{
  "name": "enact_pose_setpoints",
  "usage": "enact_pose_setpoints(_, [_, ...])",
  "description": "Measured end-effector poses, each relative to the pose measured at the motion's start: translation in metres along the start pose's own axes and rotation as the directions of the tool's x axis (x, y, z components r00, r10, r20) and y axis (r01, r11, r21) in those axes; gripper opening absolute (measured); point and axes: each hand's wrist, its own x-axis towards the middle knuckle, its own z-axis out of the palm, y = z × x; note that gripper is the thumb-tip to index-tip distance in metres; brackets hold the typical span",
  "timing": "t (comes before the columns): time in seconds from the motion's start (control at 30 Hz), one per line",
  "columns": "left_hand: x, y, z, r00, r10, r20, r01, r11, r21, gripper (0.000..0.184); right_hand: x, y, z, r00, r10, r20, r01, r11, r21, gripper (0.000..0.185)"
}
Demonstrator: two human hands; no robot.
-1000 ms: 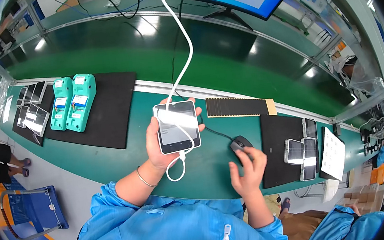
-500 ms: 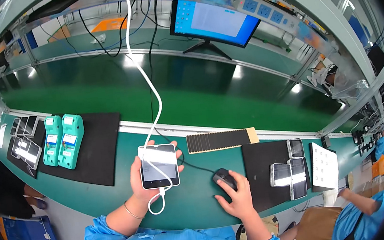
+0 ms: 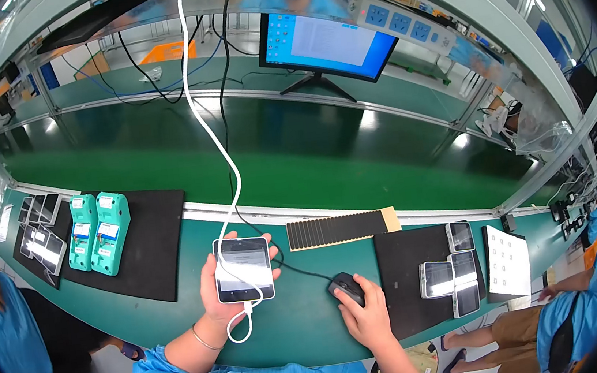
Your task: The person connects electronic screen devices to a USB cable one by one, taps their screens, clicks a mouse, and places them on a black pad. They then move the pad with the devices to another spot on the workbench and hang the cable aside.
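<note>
My left hand (image 3: 215,292) is wrapped round a white-framed handheld device (image 3: 244,270) with its lit screen facing up. A white cable (image 3: 248,309) is plugged into the device's lower edge, loops below it, and runs up across the screen and out of view at the top. My right hand (image 3: 369,315) rests on a black computer mouse (image 3: 345,289), fingers over its top. The mouse's dark cord trails back to the left behind the device. A monitor (image 3: 326,45) at the back shows a desktop with a white window.
Two teal devices (image 3: 108,234) lie on a black mat (image 3: 154,240) at left, with several more devices beyond. Several white-framed devices (image 3: 462,267) sit on the right mat (image 3: 401,278), beside a printed sheet (image 3: 506,260). A dark ribbed strip (image 3: 336,230) lies ahead. People stand on both sides.
My view has shifted slightly. The right hand's fingers have drawn closer round the mouse. The person at left has come further into view, and the one at right has moved.
</note>
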Motion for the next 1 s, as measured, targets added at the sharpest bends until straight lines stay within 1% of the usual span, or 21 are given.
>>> enact_pose_setpoints(0.07, [-0.0006, 0.0004, 0.0002, 1.000, 0.001, -0.005, -0.001, 1.000, 0.006, 0.049, 0.0002, -0.0007, -0.0003, 1.000, 0.004, -0.001, -0.004, 1.000, -0.001, 0.046])
enact_pose_setpoints(0.13, [-0.0011, 0.0005, 0.0029, 0.999, -0.004, -0.054, 0.002, 0.999, -0.041, 0.045, 0.0007, -0.0020, -0.0010, 1.000, 0.006, -0.001, -0.006, 1.000, -0.002, 0.046])
enact_pose_setpoints(0.17, [-0.0009, 0.0005, 0.0032, 0.998, -0.002, -0.056, 0.000, 0.999, -0.040, 0.045, 0.0012, -0.0028, -0.0017, 1.000, 0.012, 0.004, -0.012, 1.000, -0.003, 0.046])
enact_pose_setpoints(0.23, [-0.0007, 0.0008, 0.0036, 0.999, -0.024, -0.043, 0.019, 0.995, -0.098, 0.045, 0.0020, -0.0026, -0.0011, 1.000, 0.014, 0.011, -0.014, 1.000, -0.002, 0.046])
enact_pose_setpoints(0.33, [-0.0008, 0.0017, 0.0030, 0.998, -0.040, -0.056, 0.034, 0.993, -0.116, 0.045, 0.0004, -0.0017, 0.0007, 1.000, 0.017, 0.005, -0.017, 1.000, 0.002, 0.046])
enact_pose_setpoints(0.37, [-0.0011, 0.0018, 0.0017, 0.998, -0.037, -0.058, 0.030, 0.993, -0.116, 0.045, 0.0004, -0.0017, 0.0007, 1.000, 0.016, 0.006, -0.016, 1.000, 0.000, 0.046])
enact_pose_setpoints(0.43, [-0.0011, 0.0014, -0.0008, 0.999, -0.031, 0.008, 0.031, 0.999, -0.044, 0.049, 0.0004, -0.0012, 0.0009, 1.000, 0.013, 0.007, -0.013, 1.000, -0.003, 0.045])
enact_pose_setpoints(0.57, [-0.0012, 0.0011, -0.0014, 0.999, -0.035, 0.009, 0.036, 0.997, -0.064, 0.049, 0.0000, -0.0002, 0.0017, 1.000, 0.000, -0.001, 0.000, 0.999, -0.032, 0.045])
enact_pose_setpoints(0.63, [-0.0013, 0.0009, -0.0009, 0.999, -0.030, -0.038, 0.027, 0.998, -0.064, 0.046, 0.0001, 0.0001, 0.0022, 1.000, 0.004, -0.004, -0.004, 0.999, -0.037, 0.046])
enact_pose_setpoints(0.83, [-0.0017, 0.0007, 0.0006, 0.998, -0.040, -0.045, 0.036, 0.996, -0.082, 0.046, 0.0017, -0.0005, 0.0019, 1.000, -0.015, -0.016, 0.015, 0.999, -0.045, 0.046])
enact_pose_setpoints(1.0, [-0.0015, 0.0012, -0.0013, 0.998, -0.044, -0.051, 0.041, 0.996, -0.075, 0.046, 0.0065, -0.0064, 0.0023, 0.999, 0.014, -0.051, -0.016, 0.999, -0.041, 0.047])
